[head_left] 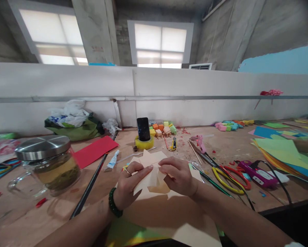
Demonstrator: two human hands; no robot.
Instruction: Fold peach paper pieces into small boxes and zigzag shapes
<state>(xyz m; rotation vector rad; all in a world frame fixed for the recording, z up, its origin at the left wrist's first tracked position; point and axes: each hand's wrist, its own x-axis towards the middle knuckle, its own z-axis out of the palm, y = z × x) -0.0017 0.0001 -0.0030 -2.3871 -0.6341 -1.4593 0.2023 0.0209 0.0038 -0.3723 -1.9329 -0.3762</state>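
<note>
Between my two hands is a folded piece of pale peach paper (152, 178), with creased flaps standing up from it. My left hand (129, 183), with a ring and a dark green bead bracelet (115, 203), pinches its left side between thumb and fingers. On the right side, the bent fingers of my right hand (178, 175) grip the same paper; part of their hold is hidden behind the knuckles. Beneath both hands lies a larger peach sheet (169, 212), on top of green and yellow sheets (128, 231) near the table's front edge.
A glass tea mug (56, 168) stands left, beside red paper (95, 151). A phone (143, 129) leans on a tape roll (145, 142) ahead. Scissors (228, 180), a pink glue gun (199, 142) and a purple device (258, 173) lie right. Another person's hand (307, 145) is at far right.
</note>
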